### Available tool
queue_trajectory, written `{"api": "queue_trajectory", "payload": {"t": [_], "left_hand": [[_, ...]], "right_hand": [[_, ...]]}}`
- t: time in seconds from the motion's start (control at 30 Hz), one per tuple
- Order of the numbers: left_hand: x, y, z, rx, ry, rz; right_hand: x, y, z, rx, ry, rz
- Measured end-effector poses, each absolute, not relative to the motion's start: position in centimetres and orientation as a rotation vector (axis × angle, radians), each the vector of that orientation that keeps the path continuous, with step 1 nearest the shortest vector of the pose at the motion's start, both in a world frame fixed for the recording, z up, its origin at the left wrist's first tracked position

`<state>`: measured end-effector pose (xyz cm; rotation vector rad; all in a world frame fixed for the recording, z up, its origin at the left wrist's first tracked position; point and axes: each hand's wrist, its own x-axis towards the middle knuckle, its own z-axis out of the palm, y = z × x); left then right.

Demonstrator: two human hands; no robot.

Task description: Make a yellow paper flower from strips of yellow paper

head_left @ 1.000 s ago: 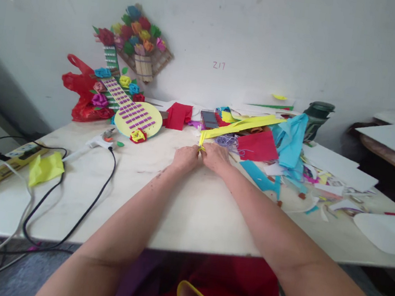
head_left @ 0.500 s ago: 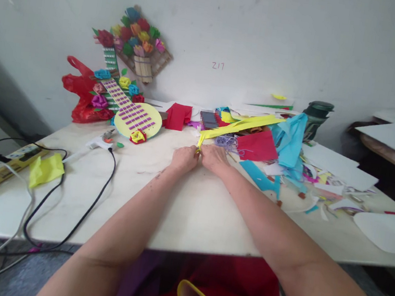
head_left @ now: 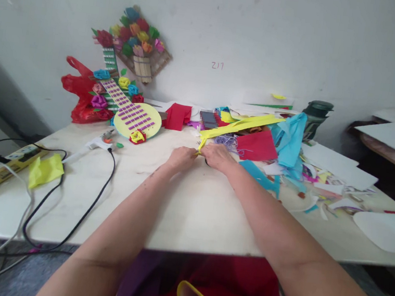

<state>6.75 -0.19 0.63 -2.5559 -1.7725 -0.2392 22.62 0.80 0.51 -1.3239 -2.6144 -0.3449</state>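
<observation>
My left hand and my right hand meet over the middle of the table. Both are closed on a narrow yellow paper strip, which shows between them and sticks up above the fingers. Most of the fingertips are hidden by the backs of the hands. Just beyond lie long yellow paper strips, a tangle of purple thread and a red paper sheet. A blue paper piece is to the right of my right hand.
A paper guitar with purple marks and paper flowers stands at back left. At left are a glue gun, its black cable and a power strip. Paper scraps and a dark green bottle are on the right.
My hands have moved slightly apart, the left one a little to the left. More of the yellow strip shows between them. The other things lie as before.
</observation>
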Motion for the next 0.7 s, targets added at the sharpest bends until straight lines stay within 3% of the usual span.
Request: {"api": "queue_trajectory", "payload": {"t": [0.23,0.7], "left_hand": [[7.3,-0.3,0.5,-2.444,-1.851,-0.299],[7.4,-0.5,0.6,-2.465,-1.87,-0.284]], "right_hand": [[21.6,0.6,0.2,-1.544,-2.477,-0.246],[21.7,0.2,0.7,-1.539,-2.509,-0.22]]}}
